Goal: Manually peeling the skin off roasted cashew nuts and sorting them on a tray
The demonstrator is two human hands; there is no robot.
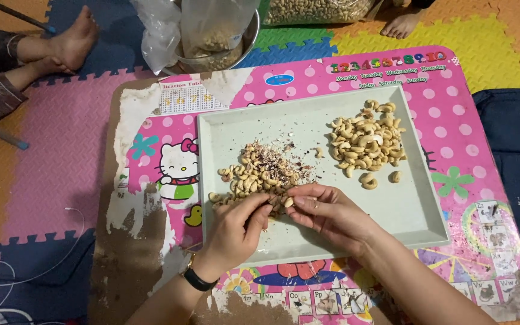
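Note:
My left hand [238, 227], with a black band on its wrist, and my right hand [326, 210] meet over the near part of a pale green tray [410, 210]. Both pinch one cashew nut [287, 201] between their fingertips. Just beyond them lies a heap of cashews with brown skin flakes [260, 171]. A second heap of clean pale cashews [368, 141] sits in the tray's far right part.
The tray rests on a worn pink cartoon-printed low table [151, 162] over coloured foam floor mats. A metal bowl with a plastic bag of nuts [215, 39] stands beyond the table. Another person's bare feet [70, 45] are at far left. A dark blue bag [516, 168] lies right.

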